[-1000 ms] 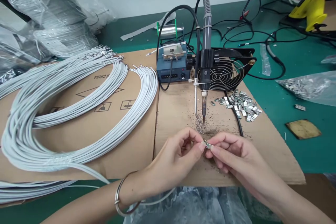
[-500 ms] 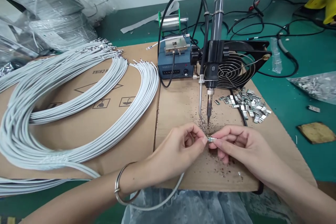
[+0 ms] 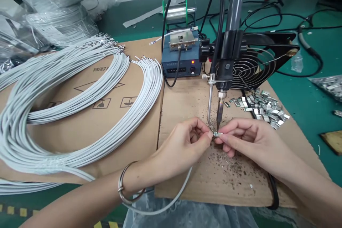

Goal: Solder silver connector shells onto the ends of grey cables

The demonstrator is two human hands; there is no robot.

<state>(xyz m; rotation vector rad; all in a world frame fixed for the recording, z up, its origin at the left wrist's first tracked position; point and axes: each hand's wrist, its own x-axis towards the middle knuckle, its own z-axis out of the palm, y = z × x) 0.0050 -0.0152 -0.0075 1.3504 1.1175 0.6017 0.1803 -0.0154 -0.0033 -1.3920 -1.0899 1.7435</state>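
My left hand (image 3: pixel 191 139) pinches the end of a white cable (image 3: pixel 184 185), whose length loops down below my wrist. Between thumb and fingers, my right hand (image 3: pixel 243 137) grips a small silver USB connector (image 3: pixel 217 134). Cable end and connector meet under the tip of a soldering iron (image 3: pixel 219 114), clamped upright in a stand. The tip appears to touch the connector; the exact joint is too small to make out. Beside the iron, a thin metal solder feed tube (image 3: pixel 210 103) points at the same spot.
Bundled white cables (image 3: pixel 107 142) lie on cardboard at left. A blue control box (image 3: pixel 180 60) with a lit red light stands behind, below a solder spool (image 3: pixel 175 13). A black fan (image 3: pixel 253 64) and a pile of connectors (image 3: pixel 267 108) are at right. Dark crumbs litter the cardboard (image 3: pixel 187 96).
Both hands have moved slightly up and away from me, bringing the connector and cable end to the iron tip. The red light on the blue box has brightened. The view has shifted somewhat.
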